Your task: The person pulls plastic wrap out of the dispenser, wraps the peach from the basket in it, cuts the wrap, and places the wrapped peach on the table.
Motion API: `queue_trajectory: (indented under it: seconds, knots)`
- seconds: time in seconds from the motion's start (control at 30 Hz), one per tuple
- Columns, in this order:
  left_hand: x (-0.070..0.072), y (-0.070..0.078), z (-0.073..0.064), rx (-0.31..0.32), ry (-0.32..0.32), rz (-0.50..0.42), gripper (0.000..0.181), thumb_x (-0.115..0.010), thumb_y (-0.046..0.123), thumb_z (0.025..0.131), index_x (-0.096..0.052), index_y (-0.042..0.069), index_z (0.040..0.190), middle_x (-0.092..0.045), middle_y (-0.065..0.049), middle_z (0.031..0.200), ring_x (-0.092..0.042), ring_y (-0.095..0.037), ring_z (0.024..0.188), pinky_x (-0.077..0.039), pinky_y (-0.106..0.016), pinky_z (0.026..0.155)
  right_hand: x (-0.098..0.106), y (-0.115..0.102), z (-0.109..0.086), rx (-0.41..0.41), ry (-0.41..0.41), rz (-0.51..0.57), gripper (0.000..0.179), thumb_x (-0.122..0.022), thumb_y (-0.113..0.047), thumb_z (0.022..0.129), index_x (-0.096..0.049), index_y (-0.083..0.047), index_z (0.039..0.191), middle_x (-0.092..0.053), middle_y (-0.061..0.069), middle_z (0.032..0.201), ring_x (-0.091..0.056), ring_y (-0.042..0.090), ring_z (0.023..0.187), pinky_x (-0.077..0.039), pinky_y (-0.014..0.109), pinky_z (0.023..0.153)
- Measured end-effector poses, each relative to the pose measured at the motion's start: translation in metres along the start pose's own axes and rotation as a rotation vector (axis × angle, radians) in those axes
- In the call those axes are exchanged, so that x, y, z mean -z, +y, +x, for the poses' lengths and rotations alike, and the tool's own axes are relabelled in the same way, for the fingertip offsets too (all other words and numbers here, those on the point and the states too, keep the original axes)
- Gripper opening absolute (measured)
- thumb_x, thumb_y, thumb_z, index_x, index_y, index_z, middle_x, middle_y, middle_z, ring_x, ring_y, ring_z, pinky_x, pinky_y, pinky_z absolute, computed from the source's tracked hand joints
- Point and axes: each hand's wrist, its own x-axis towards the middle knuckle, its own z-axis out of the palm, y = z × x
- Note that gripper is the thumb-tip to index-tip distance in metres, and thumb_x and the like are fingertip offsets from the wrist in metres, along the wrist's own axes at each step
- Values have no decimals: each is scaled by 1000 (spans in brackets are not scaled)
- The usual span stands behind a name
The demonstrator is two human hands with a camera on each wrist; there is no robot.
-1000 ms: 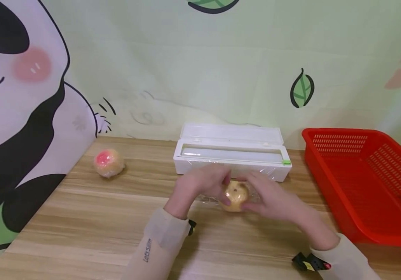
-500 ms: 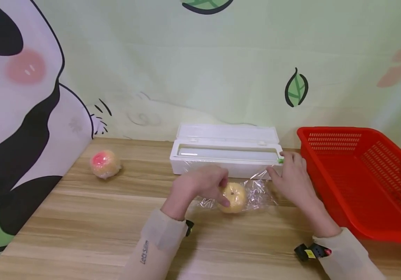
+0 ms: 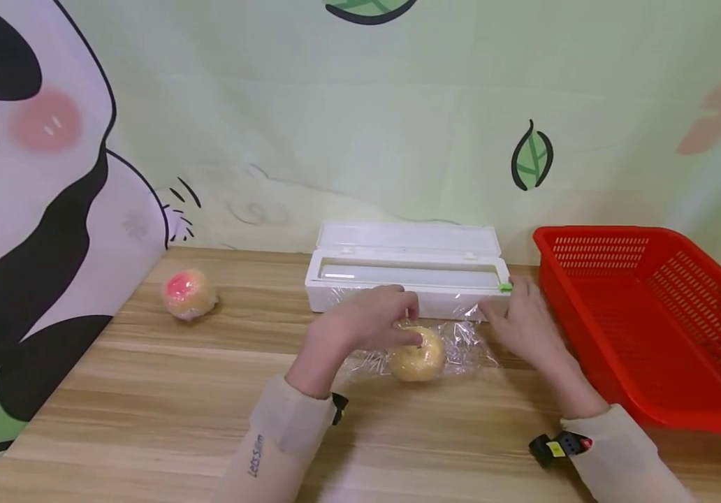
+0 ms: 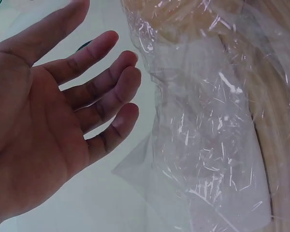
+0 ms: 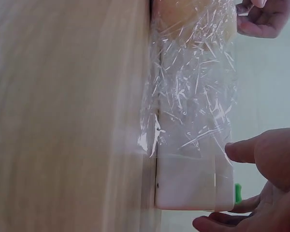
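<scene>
A round yellow fruit lies in clear cling film before a white cling film dispenser. My left hand hovers close over the fruit, and its thumb overlaps the fruit in the head view. Seen from the left wrist, this hand's fingers are spread and loosely bent with nothing between them. My right hand grips the dispenser's right end beside the green slider. In the right wrist view, its thumb meets the box edge near the film, and the fingers reach around the end.
A film-wrapped fruit with a pink patch sits at the left of the wooden table. To the right stands a red plastic basket close beside my right hand. The dispenser's lid stands raised against the printed wall cloth.
My right hand has left the fruit and moved right to the dispenser's end. My left hand has loosened from the fruit and lifted slightly; the fruit stays in its place.
</scene>
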Motion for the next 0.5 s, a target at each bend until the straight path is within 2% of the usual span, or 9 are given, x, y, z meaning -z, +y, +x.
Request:
queue_trajectory:
  seconds: [0.27,0.43,0.5]
  knots:
    - [1,10,2,-46,59,41,38,-70,35,100,-68,8,127,-62,-6,124,-57,-22,114,-46,-35,100,-3,5,5,-3,38,24,70,-64,-24,102,-30,21,144,-37,41,138,-40,54,126,-34,67,107]
    - [0,16,4,-74,65,50,40,-68,36,100,-67,9,130,-60,-5,128,-56,-22,119,-45,-34,102,-2,6,7,5,43,35,67,-67,-19,100,-33,18,144,-40,38,136,-42,50,122,-36,65,106]
    - [-1,17,5,-78,64,55,42,-68,36,101,-66,8,132,-59,-4,131,-55,-22,121,-45,-33,103,-3,7,7,11,48,43,66,-69,-18,99,-35,17,143,-42,36,133,-43,47,116,-40,64,101]
